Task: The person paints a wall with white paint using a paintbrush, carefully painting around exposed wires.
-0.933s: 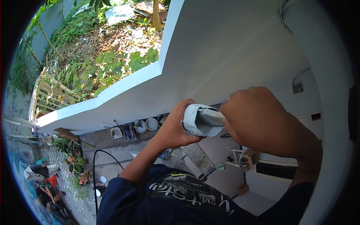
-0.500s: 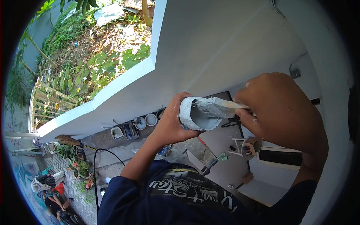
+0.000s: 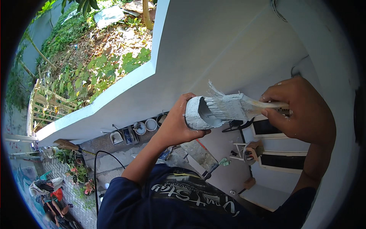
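My left hand (image 3: pixel 177 121) is wrapped round a small paint cup (image 3: pixel 193 114) coated in pale grey-white paint, its mouth tilted to the right. In my right hand (image 3: pixel 295 108) is a paintbrush (image 3: pixel 238 105), gripped by its light handle between thumb and fingers. Paint covers the brush's ferrule and bristles. The bristles lie at the cup's mouth, some of them over its rim, and a few stray ones stick up away from the rest. Flecks of paint dot my right hand.
A pale wall (image 3: pixel 213 45) rises close in front. Below are a dustpan (image 3: pixel 117 137), a white bucket (image 3: pixel 151 124), a broom (image 3: pixel 66 144), a black hose (image 3: pixel 95 171) and potted plants (image 3: pixel 78 171). Another person (image 3: pixel 55 208) sits at the lower left. A fence (image 3: pixel 49 107) stands at left.
My right hand has moved right, drawing the brush partly out of the cup; more bristles show now. My left hand still holds the cup, shifted slightly right.
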Action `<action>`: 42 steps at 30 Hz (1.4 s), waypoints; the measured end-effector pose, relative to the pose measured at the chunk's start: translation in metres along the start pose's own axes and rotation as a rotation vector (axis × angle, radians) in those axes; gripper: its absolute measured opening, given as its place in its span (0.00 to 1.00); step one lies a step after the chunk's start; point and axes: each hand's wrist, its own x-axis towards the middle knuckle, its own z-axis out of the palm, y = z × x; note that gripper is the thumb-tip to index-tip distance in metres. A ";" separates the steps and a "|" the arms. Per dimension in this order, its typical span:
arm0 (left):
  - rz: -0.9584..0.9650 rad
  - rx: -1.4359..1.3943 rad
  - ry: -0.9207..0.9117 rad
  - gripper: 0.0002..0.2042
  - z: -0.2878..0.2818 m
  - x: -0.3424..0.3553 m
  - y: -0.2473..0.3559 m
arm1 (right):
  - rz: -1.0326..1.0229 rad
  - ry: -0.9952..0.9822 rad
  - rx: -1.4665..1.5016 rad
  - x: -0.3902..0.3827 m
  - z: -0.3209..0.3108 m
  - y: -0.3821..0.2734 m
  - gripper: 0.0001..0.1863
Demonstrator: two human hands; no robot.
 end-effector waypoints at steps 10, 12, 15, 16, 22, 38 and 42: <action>0.024 0.016 -0.006 0.46 0.008 0.001 0.003 | 0.068 0.071 0.147 -0.015 -0.009 0.005 0.12; 0.014 -0.005 -0.014 0.46 0.008 0.002 0.003 | 0.053 0.081 0.145 -0.017 -0.008 0.007 0.12; 0.029 -0.004 -0.011 0.46 0.009 0.002 0.005 | 0.047 0.097 0.135 -0.021 -0.009 0.008 0.12; 0.030 -0.005 -0.014 0.46 0.010 0.002 0.005 | 0.054 0.102 0.128 -0.022 -0.008 0.008 0.12; 0.017 -0.020 -0.023 0.45 0.013 0.003 0.008 | -0.115 0.257 0.028 -0.027 0.008 0.020 0.12; -0.037 0.064 -0.094 0.43 0.017 0.006 0.004 | -0.152 -0.064 -0.004 -0.005 0.012 0.007 0.12; -0.019 0.049 -0.089 0.45 0.018 0.008 0.002 | -0.102 -0.071 0.181 -0.006 0.004 0.029 0.11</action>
